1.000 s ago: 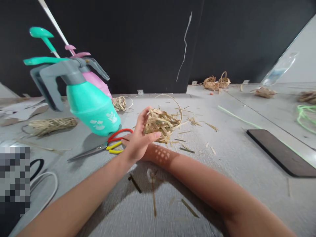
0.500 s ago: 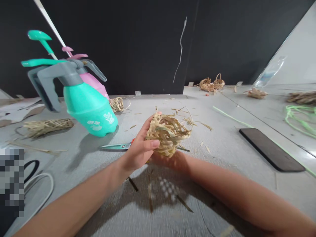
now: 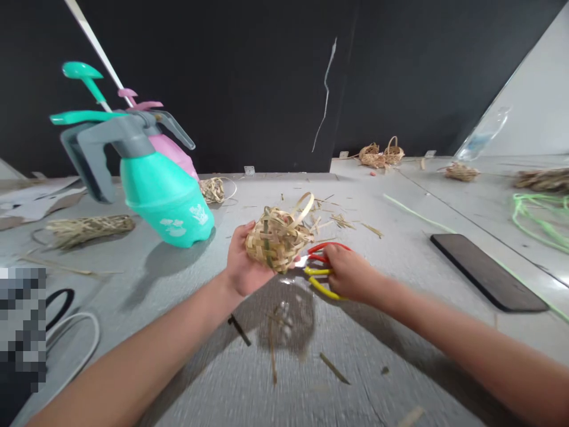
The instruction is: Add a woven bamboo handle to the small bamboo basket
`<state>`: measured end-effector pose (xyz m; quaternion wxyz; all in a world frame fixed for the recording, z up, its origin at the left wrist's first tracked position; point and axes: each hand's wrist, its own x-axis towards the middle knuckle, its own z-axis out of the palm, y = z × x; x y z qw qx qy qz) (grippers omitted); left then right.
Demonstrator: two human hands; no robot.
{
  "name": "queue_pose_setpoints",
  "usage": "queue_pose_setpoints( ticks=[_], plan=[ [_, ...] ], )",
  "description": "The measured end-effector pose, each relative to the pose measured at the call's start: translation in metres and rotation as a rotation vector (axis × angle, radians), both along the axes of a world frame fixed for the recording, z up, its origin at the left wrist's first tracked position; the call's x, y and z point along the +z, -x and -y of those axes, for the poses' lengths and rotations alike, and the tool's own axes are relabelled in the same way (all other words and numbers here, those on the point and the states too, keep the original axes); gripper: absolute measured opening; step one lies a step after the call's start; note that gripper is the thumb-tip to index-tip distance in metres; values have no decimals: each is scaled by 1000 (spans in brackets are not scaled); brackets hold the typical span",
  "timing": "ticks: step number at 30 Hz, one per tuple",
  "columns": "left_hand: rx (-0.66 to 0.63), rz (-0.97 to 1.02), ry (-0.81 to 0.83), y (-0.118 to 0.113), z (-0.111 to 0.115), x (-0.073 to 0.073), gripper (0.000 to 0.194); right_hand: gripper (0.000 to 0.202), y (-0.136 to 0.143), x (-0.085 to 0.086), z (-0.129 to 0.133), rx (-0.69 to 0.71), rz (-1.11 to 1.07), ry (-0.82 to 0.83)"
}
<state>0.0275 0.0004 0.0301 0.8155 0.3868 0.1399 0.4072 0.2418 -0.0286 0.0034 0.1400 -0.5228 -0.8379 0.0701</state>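
Note:
A small woven bamboo basket (image 3: 278,237) with a thin loop handle rests in my left hand (image 3: 242,264), tilted on the palm above the floor. My left fingers support it from behind and below, partly hidden by it. My right hand (image 3: 351,273) is closed round the scissors (image 3: 322,271), which have one red and one yellow handle. Their blades point left, toward the basket's lower right side, and the tips are hidden behind or under the basket, so I cannot tell whether they touch it.
A teal spray bottle (image 3: 166,198) and a pink one (image 3: 171,151) stand at left. Nearby lie woven pieces (image 3: 89,228). At right are a phone (image 3: 484,270) and green twine (image 3: 542,219). Small baskets (image 3: 382,154) sit by the dark wall. Bamboo scraps (image 3: 342,220) litter the grey surface.
The scissors, lying behind my left hand before, are now in my right hand. My right hand has come away from under the basket to its right. The basket has turned and shifted left.

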Motion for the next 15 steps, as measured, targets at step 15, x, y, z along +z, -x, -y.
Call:
queue_pose_setpoints(
  ticks=[15],
  plan=[
    [546, -232, -513, -2, -14, -26, 73, 52, -84, 30, 17, -357, -311, -16]
  ],
)
